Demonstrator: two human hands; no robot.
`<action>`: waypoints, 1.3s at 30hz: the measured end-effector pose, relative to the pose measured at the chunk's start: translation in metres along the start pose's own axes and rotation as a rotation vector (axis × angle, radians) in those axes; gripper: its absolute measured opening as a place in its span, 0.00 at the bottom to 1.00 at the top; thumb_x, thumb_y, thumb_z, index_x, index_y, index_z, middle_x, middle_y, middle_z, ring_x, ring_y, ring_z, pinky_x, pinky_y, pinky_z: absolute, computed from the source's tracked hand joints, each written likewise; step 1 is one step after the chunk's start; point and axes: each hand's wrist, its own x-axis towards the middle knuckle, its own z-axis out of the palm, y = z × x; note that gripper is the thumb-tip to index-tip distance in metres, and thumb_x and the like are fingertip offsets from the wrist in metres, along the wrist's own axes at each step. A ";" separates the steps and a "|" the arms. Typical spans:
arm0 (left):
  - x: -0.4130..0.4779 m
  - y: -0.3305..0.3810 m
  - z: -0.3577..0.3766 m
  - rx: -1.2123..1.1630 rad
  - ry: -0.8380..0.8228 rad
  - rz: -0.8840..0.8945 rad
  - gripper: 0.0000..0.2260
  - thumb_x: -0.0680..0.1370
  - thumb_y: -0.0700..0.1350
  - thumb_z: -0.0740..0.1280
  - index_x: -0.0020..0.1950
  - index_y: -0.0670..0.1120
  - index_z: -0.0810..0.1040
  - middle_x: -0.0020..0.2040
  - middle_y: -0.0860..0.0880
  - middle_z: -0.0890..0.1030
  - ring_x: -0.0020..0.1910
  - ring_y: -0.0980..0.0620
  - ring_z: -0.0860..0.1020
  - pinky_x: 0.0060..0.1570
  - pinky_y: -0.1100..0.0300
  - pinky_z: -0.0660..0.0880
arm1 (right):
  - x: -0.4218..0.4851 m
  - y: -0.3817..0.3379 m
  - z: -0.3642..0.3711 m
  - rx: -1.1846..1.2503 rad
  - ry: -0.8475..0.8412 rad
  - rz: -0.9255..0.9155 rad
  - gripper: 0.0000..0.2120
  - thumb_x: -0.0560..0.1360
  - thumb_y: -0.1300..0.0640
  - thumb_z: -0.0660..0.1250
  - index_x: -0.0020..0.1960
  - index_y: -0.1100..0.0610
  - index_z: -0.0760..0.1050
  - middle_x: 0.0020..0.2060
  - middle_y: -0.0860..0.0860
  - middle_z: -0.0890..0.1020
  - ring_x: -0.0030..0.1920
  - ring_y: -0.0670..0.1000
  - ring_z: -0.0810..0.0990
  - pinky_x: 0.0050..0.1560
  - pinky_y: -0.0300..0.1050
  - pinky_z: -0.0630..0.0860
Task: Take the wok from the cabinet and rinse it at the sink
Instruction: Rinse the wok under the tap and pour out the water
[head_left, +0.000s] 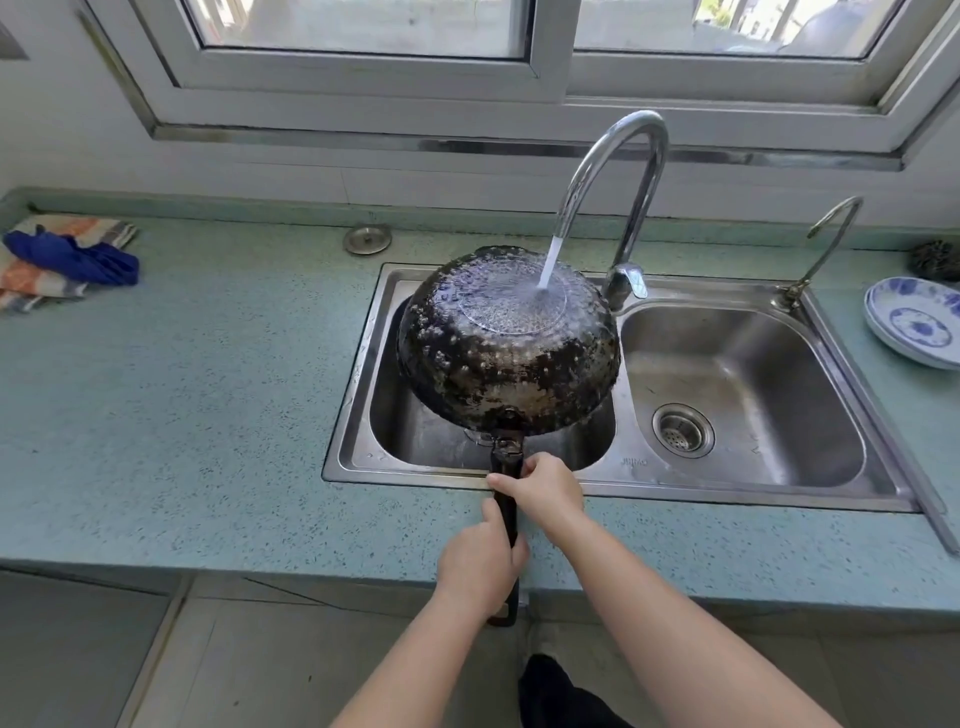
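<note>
A dark, scorched wok (506, 358) is held upside down over the left basin of the steel sink (358, 384), its round bottom facing up. Water runs from the tall curved faucet (618, 171) onto the wok's bottom and spreads over it. The wok's long black handle (506, 514) points toward me across the counter edge. My right hand (545, 488) grips the handle close to the wok. My left hand (480, 561) grips it further back, near its end.
The right basin (737, 395) has a drain strainer. A small second tap (826, 244) stands behind it. Blue-and-white plates (914, 322) sit at the right; a dark scrubber (935, 260) lies behind them. Cloths (62, 260) lie at the far left, a metal plug (367, 239) on the counter.
</note>
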 end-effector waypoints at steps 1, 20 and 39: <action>0.000 0.000 0.000 -0.003 -0.002 -0.001 0.17 0.80 0.52 0.54 0.63 0.42 0.62 0.51 0.43 0.81 0.48 0.42 0.80 0.37 0.55 0.71 | 0.000 0.000 0.000 0.000 -0.001 -0.001 0.23 0.67 0.42 0.71 0.53 0.58 0.75 0.47 0.52 0.81 0.51 0.55 0.80 0.43 0.46 0.71; 0.001 -0.001 0.001 -0.027 0.011 -0.007 0.16 0.80 0.53 0.54 0.60 0.43 0.63 0.49 0.44 0.81 0.46 0.42 0.80 0.35 0.55 0.69 | -0.003 -0.002 -0.002 0.004 -0.004 -0.004 0.23 0.68 0.42 0.71 0.54 0.58 0.75 0.50 0.53 0.82 0.51 0.54 0.79 0.44 0.46 0.71; -0.006 -0.006 -0.005 -0.105 0.041 -0.061 0.16 0.78 0.54 0.57 0.59 0.45 0.65 0.48 0.45 0.81 0.46 0.43 0.80 0.40 0.55 0.71 | -0.001 -0.004 0.002 0.046 -0.013 -0.036 0.23 0.68 0.44 0.71 0.54 0.58 0.74 0.49 0.52 0.81 0.51 0.54 0.79 0.48 0.47 0.74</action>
